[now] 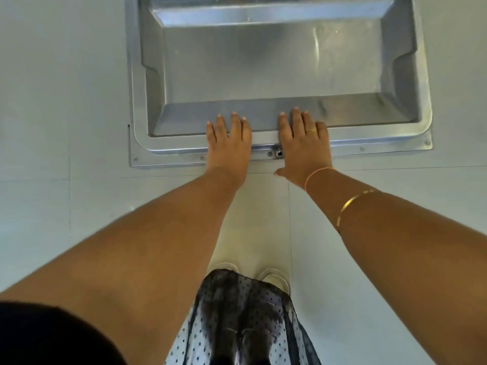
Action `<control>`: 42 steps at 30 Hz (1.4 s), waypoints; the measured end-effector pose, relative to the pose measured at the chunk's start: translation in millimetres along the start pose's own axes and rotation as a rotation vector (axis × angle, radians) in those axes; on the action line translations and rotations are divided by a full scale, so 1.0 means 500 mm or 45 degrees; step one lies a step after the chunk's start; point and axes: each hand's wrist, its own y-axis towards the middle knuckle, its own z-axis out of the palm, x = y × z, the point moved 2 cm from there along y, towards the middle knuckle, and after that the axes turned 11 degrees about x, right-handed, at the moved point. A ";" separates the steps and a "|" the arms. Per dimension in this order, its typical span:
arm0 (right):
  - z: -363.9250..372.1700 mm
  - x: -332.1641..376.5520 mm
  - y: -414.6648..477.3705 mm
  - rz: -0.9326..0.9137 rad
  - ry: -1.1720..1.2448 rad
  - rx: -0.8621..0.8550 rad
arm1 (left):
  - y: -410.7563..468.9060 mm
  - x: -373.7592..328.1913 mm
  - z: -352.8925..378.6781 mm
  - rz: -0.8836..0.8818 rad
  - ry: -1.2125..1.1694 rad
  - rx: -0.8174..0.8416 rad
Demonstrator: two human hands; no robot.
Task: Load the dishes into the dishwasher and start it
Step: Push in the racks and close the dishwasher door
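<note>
The dishwasher door [276, 64] lies folded down in front of me, its steel inner panel facing up. My left hand [228, 143] rests flat on the door's near rim with straight fingers over the edge of the recess. My right hand [303, 143], wearing a ring, lies flat beside it on the same rim, thumb hanging off the front edge. A small latch [279, 153] shows between the two hands. No dishes or racks are in view.
Pale floor tiles [66, 127] surround the door on the left, right and front. My two light shoes [274, 277] stand on the floor just below the door's front edge, under a dotted dark skirt [242, 320].
</note>
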 end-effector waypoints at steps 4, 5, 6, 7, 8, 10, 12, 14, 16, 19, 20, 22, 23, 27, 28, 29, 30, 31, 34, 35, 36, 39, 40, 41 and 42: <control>0.006 0.001 0.010 0.038 -0.130 -0.192 | 0.010 0.000 0.000 -0.004 -0.003 -0.184; 0.002 -0.002 0.008 0.026 -0.145 -0.198 | 0.007 0.001 -0.004 0.009 -0.015 -0.194; -0.005 -0.004 0.003 0.011 -0.153 -0.208 | 0.001 0.003 -0.009 0.023 -0.029 -0.201; -0.011 -0.006 -0.001 -0.001 -0.161 -0.231 | -0.004 0.005 -0.013 0.034 -0.041 -0.211; -0.019 -0.009 -0.007 -0.003 -0.172 -0.253 | -0.010 0.010 -0.018 0.043 -0.040 -0.233; -0.030 -0.014 -0.017 -0.003 -0.177 -0.265 | -0.022 0.017 -0.025 0.072 -0.032 -0.288; -0.039 -0.017 -0.023 -0.027 -0.151 -0.245 | -0.032 0.022 -0.025 0.084 -0.028 -0.335; -0.053 -0.019 -0.035 -0.043 -0.114 -0.236 | -0.045 0.025 -0.034 0.092 -0.010 -0.404; -0.075 -0.023 -0.047 -0.047 -0.106 -0.231 | -0.056 0.031 -0.047 0.091 0.026 -0.420; -0.122 -0.035 -0.075 -0.067 -0.103 -0.193 | -0.080 0.047 -0.083 0.100 0.017 -0.426; -0.149 -0.042 -0.088 -0.070 -0.103 -0.183 | -0.092 0.054 -0.108 0.098 0.010 -0.394; -0.202 -0.057 -0.114 -0.087 -0.103 -0.154 | -0.114 0.064 -0.154 0.125 0.005 -0.314; -0.238 -0.067 -0.131 -0.103 -0.103 -0.139 | -0.130 0.073 -0.189 0.145 0.005 -0.295; -0.384 -0.110 -0.194 -0.149 -0.113 -0.062 | -0.188 0.114 -0.334 0.227 -0.016 -0.211; -0.433 -0.125 -0.210 -0.158 -0.118 -0.050 | -0.201 0.129 -0.383 0.253 -0.010 -0.182; -0.473 -0.137 -0.223 -0.159 -0.115 -0.025 | -0.211 0.143 -0.424 0.274 0.006 -0.149; -0.525 -0.152 -0.238 -0.156 -0.106 -0.004 | -0.222 0.159 -0.476 0.290 0.010 -0.130; -0.571 -0.167 -0.250 -0.158 -0.090 0.016 | -0.232 0.175 -0.524 0.312 -0.007 -0.108; -0.708 -0.219 -0.277 -0.167 -0.024 0.035 | -0.251 0.226 -0.667 0.349 -0.129 -0.054; -0.756 -0.239 -0.284 -0.181 0.003 0.022 | -0.257 0.244 -0.718 0.361 -0.182 -0.051; -0.800 -0.256 -0.289 -0.203 0.032 0.005 | -0.259 0.260 -0.762 0.378 -0.233 -0.055; -0.912 -0.296 -0.295 -0.226 0.145 -0.077 | -0.270 0.305 -0.884 0.398 -0.400 -0.135; -0.944 -0.308 -0.293 -0.232 0.188 -0.126 | -0.271 0.319 -0.919 0.388 -0.455 -0.171; -0.971 -0.319 -0.290 -0.249 0.221 -0.180 | -0.272 0.332 -0.949 0.375 -0.506 -0.209; -0.989 -0.330 -0.286 -0.263 0.258 -0.239 | -0.268 0.346 -0.966 0.356 -0.565 -0.250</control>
